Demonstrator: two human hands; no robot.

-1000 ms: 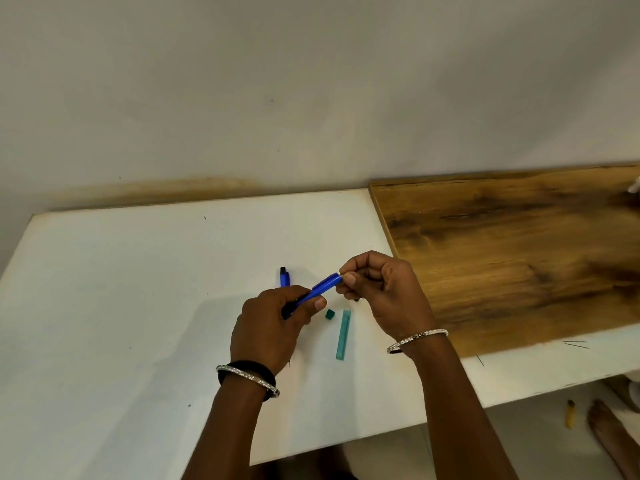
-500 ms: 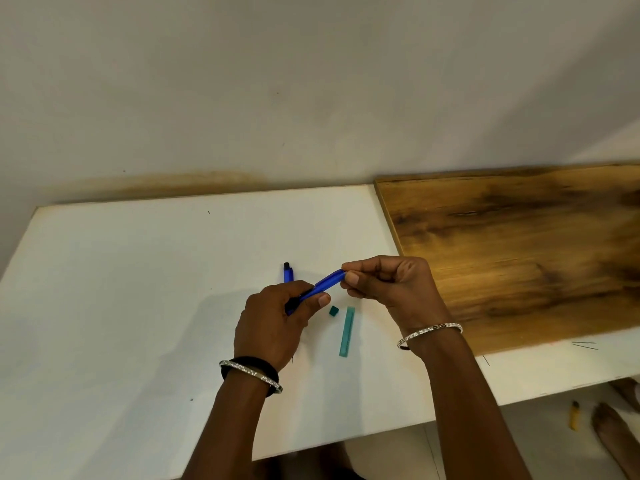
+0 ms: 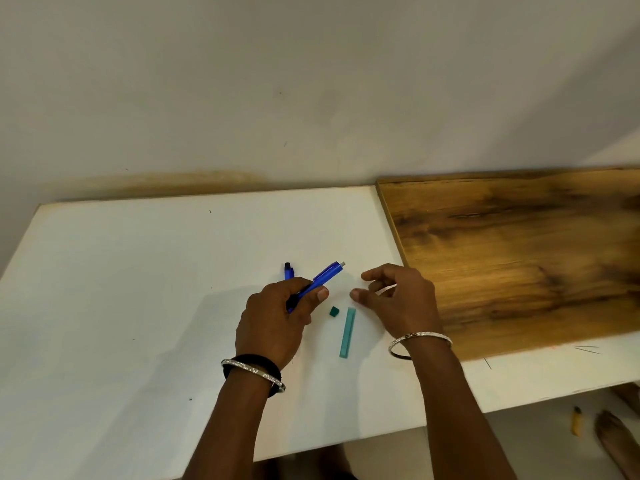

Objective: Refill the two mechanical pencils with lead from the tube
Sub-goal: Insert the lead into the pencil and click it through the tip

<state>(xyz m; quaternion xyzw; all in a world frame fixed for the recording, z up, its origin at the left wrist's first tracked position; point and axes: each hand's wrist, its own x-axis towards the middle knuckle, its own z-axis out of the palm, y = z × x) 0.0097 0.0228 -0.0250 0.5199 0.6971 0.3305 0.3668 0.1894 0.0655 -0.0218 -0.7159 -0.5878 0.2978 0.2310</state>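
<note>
My left hand [image 3: 277, 320] grips a blue mechanical pencil [image 3: 320, 278] by its lower half, its grey push-button end pointing up and to the right. A second blue pencil [image 3: 289, 270] lies on the white table [image 3: 121, 289] behind that hand, only its dark tip end showing. The teal lead tube [image 3: 347, 332] lies flat between my hands, and its small dark green cap [image 3: 334, 311] sits just left of the tube's far end. My right hand [image 3: 398, 299] hovers right of the tube with fingers apart, holding nothing.
A brown wooden board [image 3: 519, 258] covers the right part of the table, touching the wall. Thin loose leads [image 3: 587, 348] lie near the table's right front edge. On the floor below are a small yellow object [image 3: 576, 420] and a bare foot [image 3: 616, 441].
My right hand has let go of the pencil's top end and moved right, fingers spreading. The pencil's grey button end is now uncovered. My left hand keeps its grip.
</note>
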